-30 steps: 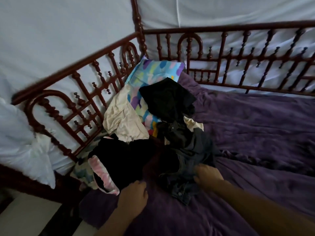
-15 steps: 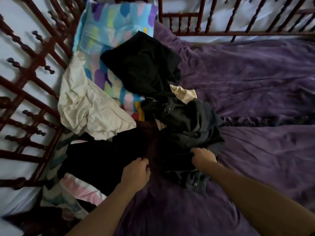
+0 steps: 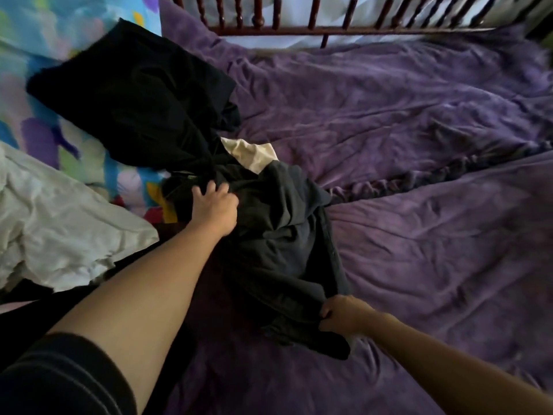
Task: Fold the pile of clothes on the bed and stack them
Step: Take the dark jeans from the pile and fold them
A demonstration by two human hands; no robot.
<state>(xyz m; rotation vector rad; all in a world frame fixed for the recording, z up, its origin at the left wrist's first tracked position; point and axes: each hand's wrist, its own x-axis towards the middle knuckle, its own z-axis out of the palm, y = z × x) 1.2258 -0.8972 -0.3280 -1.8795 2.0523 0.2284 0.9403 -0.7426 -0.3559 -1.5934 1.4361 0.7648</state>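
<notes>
Our right hand (image 3: 341,314) pinches the near edge of the dark grey garment (image 3: 287,244) lying mid-pile on the purple bed cover (image 3: 419,235); our left hand (image 3: 214,205) clutches its far end. We should lift both ends together, clear of the black garment (image 3: 134,94).

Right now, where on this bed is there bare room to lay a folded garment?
The wrinkled purple bedspread lies bare from the dark grey garment to the turned wooden rail. Left is crowded: black cloth, cream sheet.
</notes>
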